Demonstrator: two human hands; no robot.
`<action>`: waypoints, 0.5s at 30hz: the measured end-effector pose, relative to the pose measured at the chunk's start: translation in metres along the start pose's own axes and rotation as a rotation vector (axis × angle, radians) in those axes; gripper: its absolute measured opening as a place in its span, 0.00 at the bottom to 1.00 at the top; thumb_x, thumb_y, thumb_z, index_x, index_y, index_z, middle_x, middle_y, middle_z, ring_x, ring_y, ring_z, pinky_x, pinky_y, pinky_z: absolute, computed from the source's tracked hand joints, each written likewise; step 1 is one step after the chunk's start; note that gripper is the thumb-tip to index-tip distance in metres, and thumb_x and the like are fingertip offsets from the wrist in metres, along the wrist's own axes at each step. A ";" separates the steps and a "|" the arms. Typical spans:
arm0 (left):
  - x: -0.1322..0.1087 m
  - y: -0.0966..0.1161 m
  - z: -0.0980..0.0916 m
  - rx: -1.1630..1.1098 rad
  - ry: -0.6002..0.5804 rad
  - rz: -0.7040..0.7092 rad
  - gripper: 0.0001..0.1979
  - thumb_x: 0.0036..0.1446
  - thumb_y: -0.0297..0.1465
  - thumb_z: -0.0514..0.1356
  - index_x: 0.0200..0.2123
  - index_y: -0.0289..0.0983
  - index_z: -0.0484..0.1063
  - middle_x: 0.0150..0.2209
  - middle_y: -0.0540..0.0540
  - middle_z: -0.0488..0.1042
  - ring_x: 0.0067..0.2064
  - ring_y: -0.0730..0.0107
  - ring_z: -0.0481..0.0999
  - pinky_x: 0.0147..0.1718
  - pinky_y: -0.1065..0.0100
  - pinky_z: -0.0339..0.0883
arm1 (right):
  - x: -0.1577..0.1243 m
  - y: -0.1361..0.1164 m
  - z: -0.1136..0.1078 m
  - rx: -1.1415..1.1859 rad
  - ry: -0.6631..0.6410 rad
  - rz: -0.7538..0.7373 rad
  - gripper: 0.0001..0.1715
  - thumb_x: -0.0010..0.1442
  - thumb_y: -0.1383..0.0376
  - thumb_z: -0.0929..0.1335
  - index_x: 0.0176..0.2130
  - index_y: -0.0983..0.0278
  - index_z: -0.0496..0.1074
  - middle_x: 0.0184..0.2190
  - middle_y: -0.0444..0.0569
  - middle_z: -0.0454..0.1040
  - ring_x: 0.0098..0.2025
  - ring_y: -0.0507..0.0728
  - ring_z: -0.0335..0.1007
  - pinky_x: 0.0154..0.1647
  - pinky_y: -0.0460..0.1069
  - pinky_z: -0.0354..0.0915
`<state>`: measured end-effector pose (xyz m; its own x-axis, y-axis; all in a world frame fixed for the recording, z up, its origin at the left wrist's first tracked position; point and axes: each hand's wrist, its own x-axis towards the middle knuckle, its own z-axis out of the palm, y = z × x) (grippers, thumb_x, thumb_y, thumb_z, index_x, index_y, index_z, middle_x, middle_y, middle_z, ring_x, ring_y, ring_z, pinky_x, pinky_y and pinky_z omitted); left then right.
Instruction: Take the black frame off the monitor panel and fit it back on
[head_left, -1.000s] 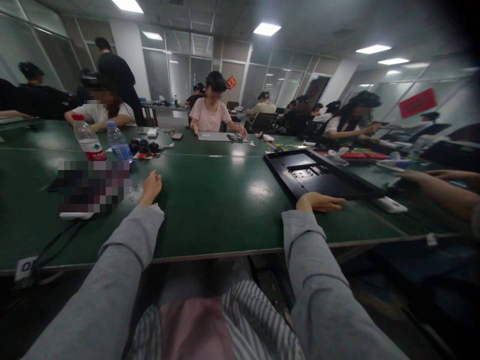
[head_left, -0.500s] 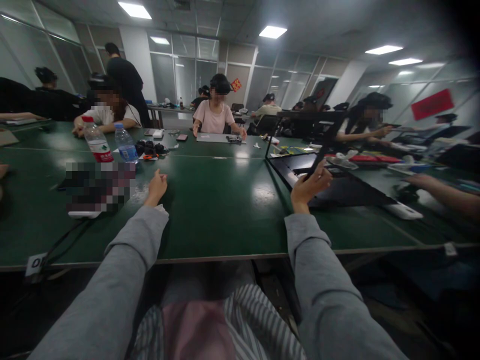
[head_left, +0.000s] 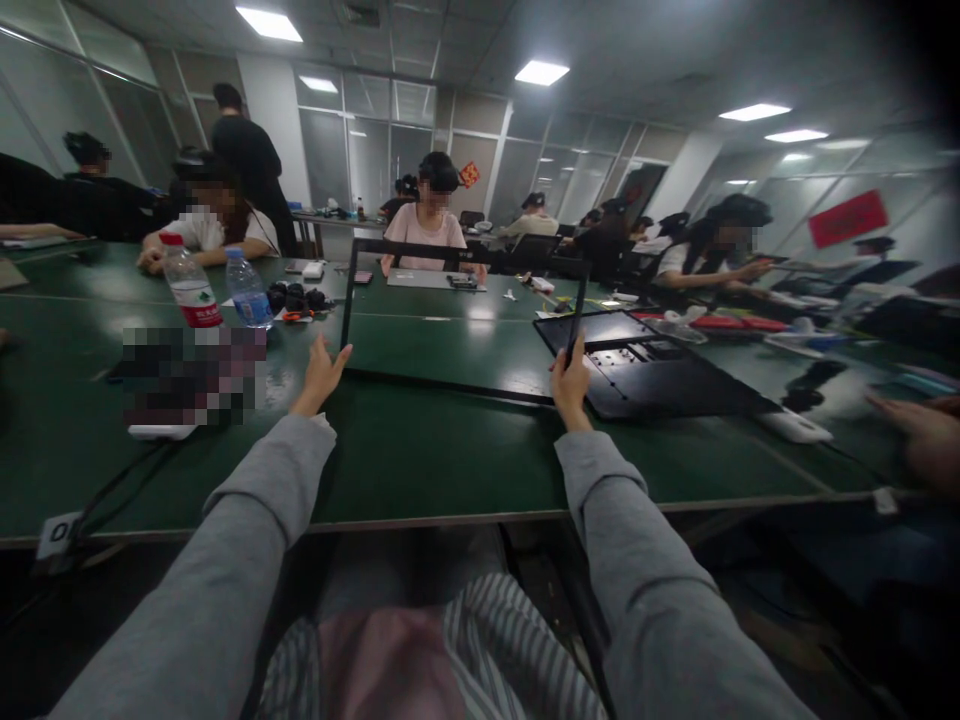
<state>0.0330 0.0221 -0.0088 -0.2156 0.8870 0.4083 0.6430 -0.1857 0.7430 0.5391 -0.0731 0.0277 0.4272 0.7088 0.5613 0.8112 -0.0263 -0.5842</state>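
In the head view, a thin black frame [head_left: 450,387] stands roughly upright, a little tilted, between the person's two hands over the green table [head_left: 442,470]; whether its lower bar touches the tabletop is hard to make out. The right hand [head_left: 571,385] is closed around the frame's right side, fingers and thumb wrapped on the bar. The left hand [head_left: 322,376] is at the frame's left side, partly spread with thumb and forefinger parted; whether it grips the bar is unclear. Just beyond the right hand, a black panel [head_left: 675,382] lies flat on the table, with a white power strip [head_left: 799,425] near its right corner. On the left, a red-capped bottle [head_left: 193,290] and a blue-capped bottle [head_left: 249,294] stand side by side. Across the table, a person in a pink shirt [head_left: 425,226] sits behind a grey board [head_left: 420,278], partly seen through the frame.
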 end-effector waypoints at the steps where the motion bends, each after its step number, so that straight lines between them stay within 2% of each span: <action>1: -0.001 0.001 0.001 -0.002 -0.020 -0.005 0.36 0.72 0.41 0.60 0.75 0.30 0.56 0.68 0.25 0.70 0.59 0.53 0.81 0.62 0.57 0.69 | 0.001 0.003 0.005 0.004 0.016 0.038 0.44 0.73 0.52 0.56 0.80 0.69 0.51 0.45 0.61 0.82 0.53 0.72 0.79 0.62 0.66 0.69; 4: -0.002 0.003 0.001 -0.015 -0.121 -0.055 0.27 0.74 0.35 0.54 0.71 0.31 0.62 0.55 0.32 0.82 0.48 0.58 0.85 0.57 0.57 0.73 | 0.006 0.016 0.019 0.005 0.012 0.100 0.40 0.71 0.52 0.61 0.74 0.65 0.63 0.51 0.63 0.82 0.57 0.73 0.78 0.65 0.66 0.66; 6: -0.001 0.003 -0.001 0.013 -0.131 -0.084 0.23 0.73 0.32 0.55 0.67 0.31 0.68 0.49 0.35 0.85 0.48 0.57 0.85 0.56 0.58 0.73 | 0.012 0.026 0.027 0.029 -0.014 0.136 0.38 0.67 0.56 0.65 0.71 0.66 0.67 0.52 0.64 0.81 0.58 0.72 0.77 0.66 0.66 0.66; 9: -0.001 0.004 -0.006 0.116 -0.097 -0.106 0.19 0.67 0.31 0.59 0.58 0.30 0.78 0.51 0.32 0.84 0.56 0.51 0.83 0.57 0.58 0.71 | 0.021 0.042 0.039 0.122 -0.146 0.210 0.41 0.57 0.64 0.70 0.67 0.71 0.67 0.51 0.63 0.82 0.55 0.69 0.78 0.64 0.64 0.69; 12: -0.002 0.005 -0.011 0.219 -0.124 -0.118 0.21 0.65 0.34 0.60 0.56 0.30 0.82 0.56 0.31 0.83 0.58 0.46 0.82 0.55 0.58 0.72 | 0.026 0.053 0.047 0.255 -0.298 0.215 0.39 0.54 0.67 0.69 0.64 0.72 0.68 0.50 0.61 0.82 0.51 0.65 0.80 0.61 0.63 0.72; 15: -0.006 0.006 -0.011 0.316 -0.122 -0.094 0.22 0.66 0.34 0.58 0.56 0.32 0.84 0.55 0.32 0.84 0.57 0.45 0.82 0.54 0.58 0.72 | 0.025 0.056 0.048 0.257 -0.306 0.137 0.32 0.54 0.68 0.68 0.58 0.68 0.74 0.51 0.60 0.82 0.56 0.65 0.78 0.66 0.64 0.69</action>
<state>0.0301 0.0112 -0.0003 -0.2072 0.9415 0.2657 0.8245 0.0219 0.5655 0.5756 -0.0230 -0.0195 0.3543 0.8888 0.2907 0.6128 0.0142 -0.7901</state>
